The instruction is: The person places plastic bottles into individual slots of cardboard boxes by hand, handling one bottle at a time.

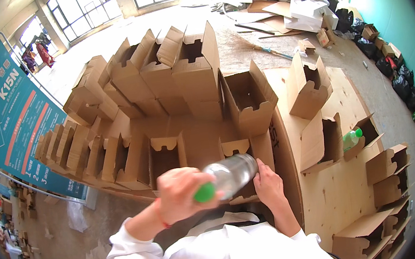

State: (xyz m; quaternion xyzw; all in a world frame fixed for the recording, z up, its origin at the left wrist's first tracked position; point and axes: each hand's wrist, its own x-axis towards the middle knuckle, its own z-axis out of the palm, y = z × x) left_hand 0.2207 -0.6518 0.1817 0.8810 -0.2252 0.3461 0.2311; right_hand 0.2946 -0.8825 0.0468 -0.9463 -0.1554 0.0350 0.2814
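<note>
My left hand (181,192) is closed round the neck end of a clear plastic bottle (233,173) with a green cap (205,193). Tilted and slightly blurred, the bottle points its base up and to the right, over an open cardboard box (234,147) close to my body. At the right of that box, my right hand (269,184) has its fingers bent on the box's side edge, close to the bottle's base. The bottle hides part of the box's opening.
Several open cardboard boxes (189,82) stand on a large cardboard surface (158,127) ahead and left. A plywood board (324,193) at right carries more boxes and a green-capped bottle (352,138). A banner (15,122) stands left; a broom (265,49) and black bags (386,68) lie beyond.
</note>
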